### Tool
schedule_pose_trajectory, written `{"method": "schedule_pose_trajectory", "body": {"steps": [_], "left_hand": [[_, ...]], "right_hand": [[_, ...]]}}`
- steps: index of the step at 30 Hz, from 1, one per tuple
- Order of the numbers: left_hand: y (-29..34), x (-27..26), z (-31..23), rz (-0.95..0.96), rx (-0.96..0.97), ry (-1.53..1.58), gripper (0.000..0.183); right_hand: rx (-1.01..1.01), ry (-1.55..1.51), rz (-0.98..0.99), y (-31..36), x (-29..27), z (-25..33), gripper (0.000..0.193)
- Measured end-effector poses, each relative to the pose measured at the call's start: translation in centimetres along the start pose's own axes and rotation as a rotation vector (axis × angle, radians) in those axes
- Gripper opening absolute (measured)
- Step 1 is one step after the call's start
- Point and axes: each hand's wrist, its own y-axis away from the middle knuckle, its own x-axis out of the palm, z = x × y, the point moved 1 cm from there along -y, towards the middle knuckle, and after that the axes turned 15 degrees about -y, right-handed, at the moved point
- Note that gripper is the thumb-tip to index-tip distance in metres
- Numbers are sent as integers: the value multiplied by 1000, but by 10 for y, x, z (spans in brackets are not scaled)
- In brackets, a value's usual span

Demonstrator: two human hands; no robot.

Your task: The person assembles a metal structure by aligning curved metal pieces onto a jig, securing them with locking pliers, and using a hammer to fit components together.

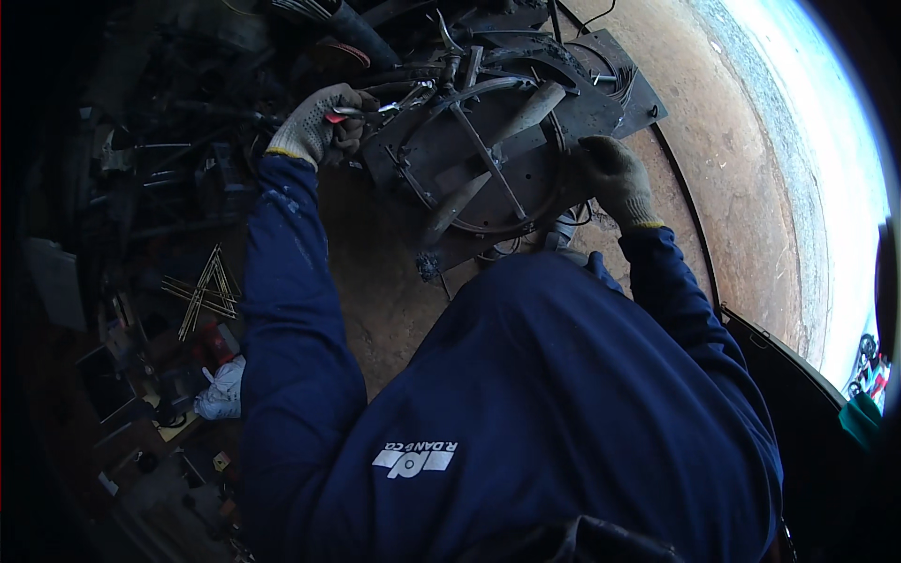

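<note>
My left hand (326, 122), in a pale knitted work glove, is closed around a red-handled tool (336, 116) that looks like pliers. The tool's silvery end points right, beside the left edge of a dark metal plate (394, 150). On that plate lie a round metal ring (560, 141), a crossing flat bar (488, 159) and a long two-ended blade-like piece (530, 111). At the plate's right edge my gloved right hand (615, 178) is closed, its fingers curled against the edge. The fingertips are in shadow.
A clamp-like metal piece (450, 66) and dark pipes (361, 38) crowd the far side. Thin rods (202, 296) lie in a pile at left, near a white plastic bag (222, 389). Cluttered metal parts fill the left. Bare brown ground (723, 178) stretches out at right.
</note>
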Motion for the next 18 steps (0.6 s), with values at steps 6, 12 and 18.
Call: {"method": "schedule_pose_trajectory", "body": {"steps": [6, 12, 18], "left_hand": [[-10, 3, 30, -44, -52, -138, 21], [25, 17, -3, 47, -9, -767, 24], [42, -1, -12, 96, 86, -634, 23]], "right_hand": [[-23, 27, -10, 0, 3, 5, 34], [-7, 16, -21, 0, 1, 1, 35], [-24, -6, 2, 1, 6, 3, 38]]}}
